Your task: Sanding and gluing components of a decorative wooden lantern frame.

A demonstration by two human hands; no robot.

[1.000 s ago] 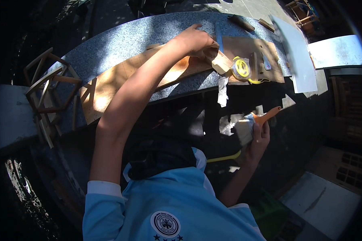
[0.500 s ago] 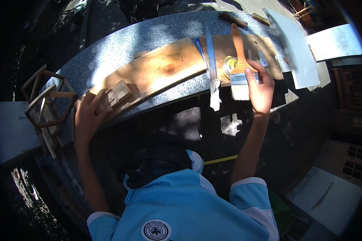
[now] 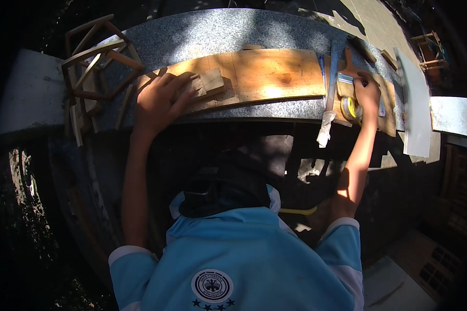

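Note:
My left hand grips small light wooden blocks at the left part of a long plywood board. My right hand has its fingers on an orange-handled paintbrush, which rests on a shorter board at the right. Just below the brush sits a roll of yellow tape, partly behind that hand. A long metal bar with a white-wrapped end lies between the two boards, beside a blue pen.
Wooden polygon frames and loose strips stand at the left of the speckled stone tabletop. A grey panel leans along the right end, beside a white surface. Short dark offcuts lie on the back edge.
My left hand moved from near the tape leftward with a block, onto the board's left end. My right hand raised the brush from below the table and laid it on the right board.

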